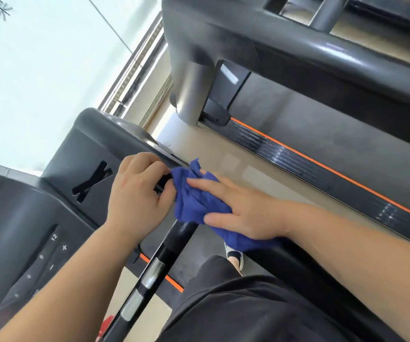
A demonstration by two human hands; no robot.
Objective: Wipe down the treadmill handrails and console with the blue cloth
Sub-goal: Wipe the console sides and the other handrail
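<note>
The blue cloth (199,203) is bunched over the black handrail (297,255) where it meets the grey console (80,164). My right hand (243,213) lies flat on the cloth with fingers spread, pressing it onto the rail. My left hand (137,193) is curled around the console's edge right beside the cloth, its fingertips touching the cloth's left end. A second black bar with silver pulse sensors (149,272) runs down from under the cloth. Console buttons (51,253) sit at the lower left.
A neighbouring treadmill (322,55) with an orange-striped side rail (322,166) stands to the right, across a strip of beige floor (223,156). A bright window (38,70) fills the upper left. My dark shorts and a shoe (234,257) are below.
</note>
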